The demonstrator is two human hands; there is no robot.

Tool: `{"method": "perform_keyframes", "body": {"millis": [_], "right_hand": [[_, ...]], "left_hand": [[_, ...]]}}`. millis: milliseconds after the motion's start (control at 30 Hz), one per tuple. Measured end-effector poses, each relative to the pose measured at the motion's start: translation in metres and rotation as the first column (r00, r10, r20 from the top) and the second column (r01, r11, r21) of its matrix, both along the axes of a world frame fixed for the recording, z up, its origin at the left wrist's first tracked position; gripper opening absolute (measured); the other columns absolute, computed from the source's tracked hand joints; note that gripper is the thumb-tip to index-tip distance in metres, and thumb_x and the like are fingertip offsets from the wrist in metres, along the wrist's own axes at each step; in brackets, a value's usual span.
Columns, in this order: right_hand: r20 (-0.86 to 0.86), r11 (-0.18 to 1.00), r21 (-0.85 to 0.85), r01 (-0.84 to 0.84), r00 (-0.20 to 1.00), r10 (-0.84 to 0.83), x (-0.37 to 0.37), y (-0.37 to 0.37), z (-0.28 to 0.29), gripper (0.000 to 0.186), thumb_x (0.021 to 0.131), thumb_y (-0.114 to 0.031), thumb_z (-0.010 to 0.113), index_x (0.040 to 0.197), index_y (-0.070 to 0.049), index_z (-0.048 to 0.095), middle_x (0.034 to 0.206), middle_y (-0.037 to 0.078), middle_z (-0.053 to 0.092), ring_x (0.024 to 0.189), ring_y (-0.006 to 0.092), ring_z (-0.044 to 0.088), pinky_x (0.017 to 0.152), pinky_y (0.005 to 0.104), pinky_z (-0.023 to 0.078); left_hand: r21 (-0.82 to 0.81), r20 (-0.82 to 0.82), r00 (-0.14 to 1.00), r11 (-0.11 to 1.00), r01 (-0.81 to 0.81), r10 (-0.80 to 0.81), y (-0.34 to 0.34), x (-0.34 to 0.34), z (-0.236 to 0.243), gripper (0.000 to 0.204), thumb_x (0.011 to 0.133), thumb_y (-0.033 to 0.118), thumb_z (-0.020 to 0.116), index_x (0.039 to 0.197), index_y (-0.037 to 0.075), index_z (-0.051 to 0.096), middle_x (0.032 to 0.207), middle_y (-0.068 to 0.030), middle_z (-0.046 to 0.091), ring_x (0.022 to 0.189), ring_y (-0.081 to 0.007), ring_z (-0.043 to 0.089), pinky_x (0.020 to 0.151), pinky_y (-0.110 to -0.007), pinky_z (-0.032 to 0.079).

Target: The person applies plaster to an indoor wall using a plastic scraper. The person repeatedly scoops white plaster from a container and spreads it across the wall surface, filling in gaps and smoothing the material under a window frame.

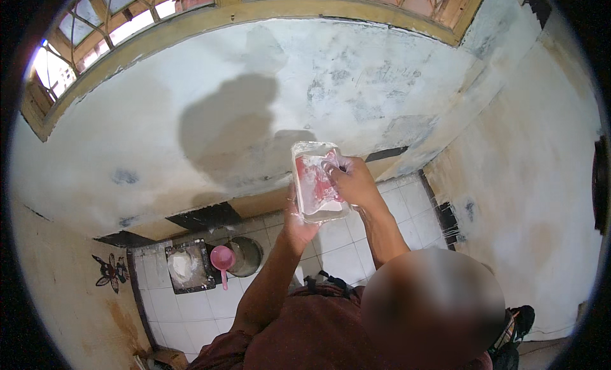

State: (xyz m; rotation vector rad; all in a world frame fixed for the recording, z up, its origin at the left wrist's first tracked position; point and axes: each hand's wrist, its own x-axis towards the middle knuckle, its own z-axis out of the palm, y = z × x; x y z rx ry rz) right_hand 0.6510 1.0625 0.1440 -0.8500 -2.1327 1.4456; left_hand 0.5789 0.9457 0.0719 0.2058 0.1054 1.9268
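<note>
My left hand (298,222) holds a pale rectangular plastic tray (331,212) from below and its left side, in front of the wall at mid-view. Inside the tray is something red (309,173) smeared with white powder or paste. My right hand (351,182) is at the tray's upper right, its fingers curled down into it on the red thing; what they grip is too small and smeared to tell. Both forearms come up from the lower edge, and my hands are whitened in places.
Low left on the tiled floor (401,204) stand a dark square tray (207,274) with a white mound (181,266), a pink dipper (223,258) and a greyish bucket (251,262). A patchy wall (229,52) with a yellow-framed window (344,7) faces me; side walls close in left and right.
</note>
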Motion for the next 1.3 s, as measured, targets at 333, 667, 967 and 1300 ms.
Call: {"method": "perform_keyframes", "body": {"millis": [333,667,967,1300], "right_hand": [[-0.176,0.94,-0.318,0.126,0.966,-0.189,0.022,-0.005,0.015,0.016,0.095,-0.008,0.057,0.098,0.005,0.067,0.074,0.001,0.061,0.058,0.0055,0.051,0.048,0.0236,0.039],[-0.289,0.877,-0.433,0.209,0.889,-0.355,0.025,-0.018,0.01,0.015,0.094,-0.012,0.061,0.097,0.001,0.068,0.077,0.0,0.064,0.062,0.0067,0.054,0.052,0.0219,0.041],[-0.363,0.759,-0.644,0.099,0.834,-0.416,0.031,-0.001,-0.013,0.016,0.094,-0.011,0.059,0.104,0.0,0.067,0.085,0.003,0.068,0.065,0.0091,0.06,0.053,0.0219,0.044],[0.066,0.989,0.126,0.073,0.994,-0.082,0.032,0.048,-0.006,0.022,0.081,-0.016,0.063,0.088,0.004,0.07,0.074,0.016,0.069,0.067,0.0239,0.066,0.063,0.0366,0.049]], "left_hand": [[-0.038,0.082,0.989,0.991,0.129,-0.126,-0.002,-0.021,-0.015,0.061,0.098,0.055,0.039,0.139,0.011,0.05,0.132,-0.0104,0.059,0.117,-0.0323,0.059,0.098,-0.054,0.049],[0.021,0.096,0.986,0.991,0.133,-0.134,-0.001,-0.034,-0.014,0.062,0.096,0.055,0.042,0.14,0.012,0.049,0.137,-0.0112,0.056,0.122,-0.0351,0.055,0.102,-0.057,0.044],[-0.106,0.085,0.991,0.988,0.112,-0.103,0.007,-0.041,-0.021,0.066,0.094,0.057,0.043,0.141,0.011,0.048,0.137,-0.0126,0.055,0.123,-0.0355,0.055,0.102,-0.057,0.044],[-0.058,0.039,0.999,0.998,0.013,-0.011,0.049,-0.016,-0.026,0.061,0.096,0.054,0.045,0.138,0.01,0.05,0.132,-0.0125,0.057,0.121,-0.0328,0.055,0.1,-0.053,0.047]]}}
